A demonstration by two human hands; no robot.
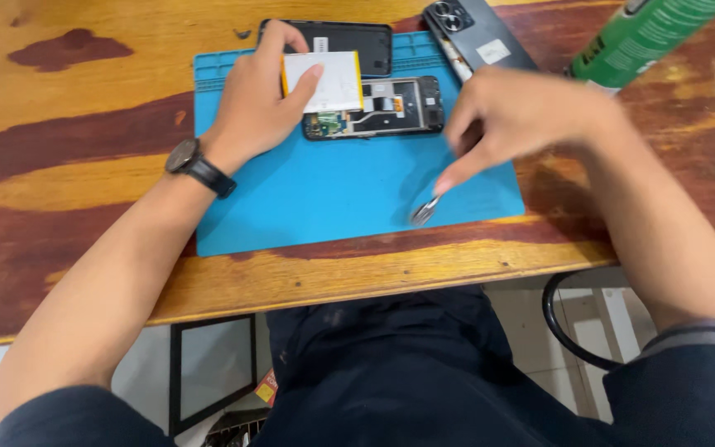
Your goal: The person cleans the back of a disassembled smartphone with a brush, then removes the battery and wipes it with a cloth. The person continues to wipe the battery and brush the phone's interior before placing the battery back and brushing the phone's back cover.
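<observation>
- Two hands work over a blue mat on a wooden desk.
- The left hand, with a watch at the wrist, holds a flat white battery with yellow edges; thumb on its face, fingers curled over its top edge.
- The battery is tilted up over the left end of an opened phone, whose circuit boards show. Whether its lower edge touches the phone cannot be told.
- The right hand is pinched narrow on metal tweezers, whose tips point down at the mat near its front edge, well apart from the phone. The hand is blurred, so the exact grip is unclear.
- A second dark phone or screen panel lies just behind the open phone, partly under the left hand's fingers.
- A dark back cover with camera rings lies at the mat's far right corner, and a green spray can lies on the desk beyond it.
- Judged risk: bending or squeezing the battery could damage it, since it is held at one end only.
- Metal tweezers brought near the bare boards could bridge contacts or nick the battery's soft skin.
- The can lies on its side, so it could roll and knock the cover.
</observation>
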